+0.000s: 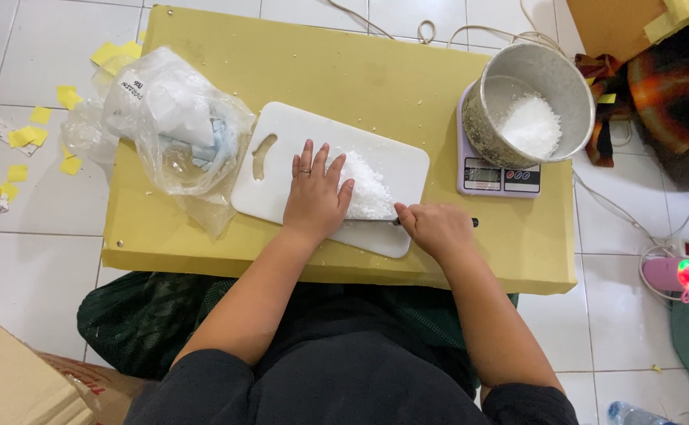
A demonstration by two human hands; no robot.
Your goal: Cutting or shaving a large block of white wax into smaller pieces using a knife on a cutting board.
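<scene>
A white cutting board lies on a low yellow table. A heap of white flaky chunks sits on the board. My left hand rests flat with fingers spread, pressing down by the heap over the knife blade. My right hand is closed around a dark knife handle at the board's right edge; the blade runs left under my left hand and is mostly hidden.
A metal pot holding white flakes stands on a small lilac kitchen scale at the table's right. A clear plastic bag with white pieces lies at the left. Yellow paper scraps dot the tiled floor; cardboard boxes sit nearby.
</scene>
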